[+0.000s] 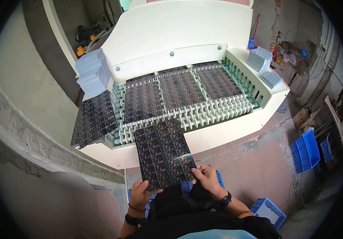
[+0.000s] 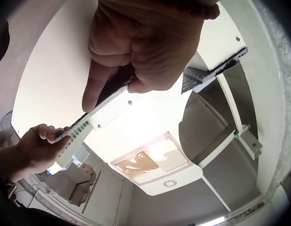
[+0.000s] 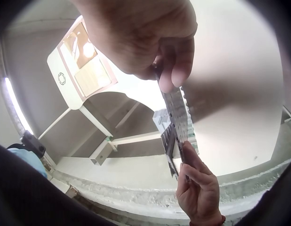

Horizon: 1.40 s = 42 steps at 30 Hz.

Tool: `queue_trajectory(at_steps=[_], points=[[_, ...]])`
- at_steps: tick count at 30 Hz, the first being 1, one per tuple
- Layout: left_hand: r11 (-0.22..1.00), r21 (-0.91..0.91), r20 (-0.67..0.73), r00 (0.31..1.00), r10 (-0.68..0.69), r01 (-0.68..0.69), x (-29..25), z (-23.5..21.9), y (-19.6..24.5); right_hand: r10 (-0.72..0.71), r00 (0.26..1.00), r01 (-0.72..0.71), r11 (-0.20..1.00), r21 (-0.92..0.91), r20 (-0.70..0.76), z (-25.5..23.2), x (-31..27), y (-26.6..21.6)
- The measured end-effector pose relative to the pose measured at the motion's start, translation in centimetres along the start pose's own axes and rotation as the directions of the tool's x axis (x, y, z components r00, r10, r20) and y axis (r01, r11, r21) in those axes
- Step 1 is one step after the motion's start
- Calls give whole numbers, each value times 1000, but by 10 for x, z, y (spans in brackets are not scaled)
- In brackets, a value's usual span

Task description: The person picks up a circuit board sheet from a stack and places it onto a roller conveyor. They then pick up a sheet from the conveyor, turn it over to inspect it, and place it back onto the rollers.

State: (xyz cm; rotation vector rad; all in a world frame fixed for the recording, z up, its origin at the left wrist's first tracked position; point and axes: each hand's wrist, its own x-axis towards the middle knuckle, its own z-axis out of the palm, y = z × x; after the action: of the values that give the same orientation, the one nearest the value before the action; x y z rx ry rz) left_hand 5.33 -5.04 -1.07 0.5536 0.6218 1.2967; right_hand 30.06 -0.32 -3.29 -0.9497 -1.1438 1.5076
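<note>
Both hands hold a dark circuit-board panel [image 1: 165, 155] by its near corners, in front of the white machine. The left hand [image 1: 140, 194] pinches the near left corner, thumb on top; in the left wrist view the left hand [image 2: 140, 47] has its fingers under the panel. At the near right corner the right hand [image 1: 208, 178] grips the edge, and in the right wrist view the right hand [image 3: 150, 42] pinches it between thumb and fingers. The panel's far end overlaps the front of the white rollers [image 1: 215, 115]. Three columns of similar panels [image 1: 179, 89] lie on the conveyor.
A stack of dark panels [image 1: 94, 119] sits at the machine's left corner, beside pale blue racks [image 1: 93, 71]. More racks [image 1: 259, 59] stand on the right ledge. Blue bins [image 1: 305, 151] and a blue crate [image 1: 268, 212] are on the floor at right. A wall runs along the left.
</note>
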Motion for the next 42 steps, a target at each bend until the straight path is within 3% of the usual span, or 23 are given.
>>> queue_trajectory(at_steps=[6, 12, 14, 20, 23, 28, 30, 34, 42], points=[[999, -38, -41, 999, 15, -16, -2, -2, 2, 4, 1000, -4, 1000, -11, 27, 8, 5, -5], [996, 68, -124, 990, 67, -59, -1, -16, 13, 83, 994, -76, 992, -100, 72, 17, 18, -18], [991, 123, -77, 995, 63, -53, 3, -22, 14, 114, 991, -97, 968, -232, 63, 13, 21, -19], [985, 128, -164, 977, 135, -115, 17, -16, 8, 134, 991, -129, 965, -230, 5, -7, 22, -8], [980, 188, -271, 956, 110, -59, 19, -15, 13, 175, 977, -178, 984, -16, -122, -30, 20, -23], [973, 217, -334, 930, 152, -81, 24, -25, 23, 20, 954, -26, 999, -19, -299, -96, 9, -37], [966, 255, -296, 947, 125, -48, 27, -33, 27, 3, 929, -26, 998, -57, -371, -114, 9, -46], [957, 279, -289, 944, 161, -78, 39, -34, 37, -14, 930, 14, 1000, -3, -366, -133, 27, -53], [967, 240, -307, 938, 162, -89, 61, -37, 54, 50, 928, -31, 998, 58, -368, -111, 76, -55]])
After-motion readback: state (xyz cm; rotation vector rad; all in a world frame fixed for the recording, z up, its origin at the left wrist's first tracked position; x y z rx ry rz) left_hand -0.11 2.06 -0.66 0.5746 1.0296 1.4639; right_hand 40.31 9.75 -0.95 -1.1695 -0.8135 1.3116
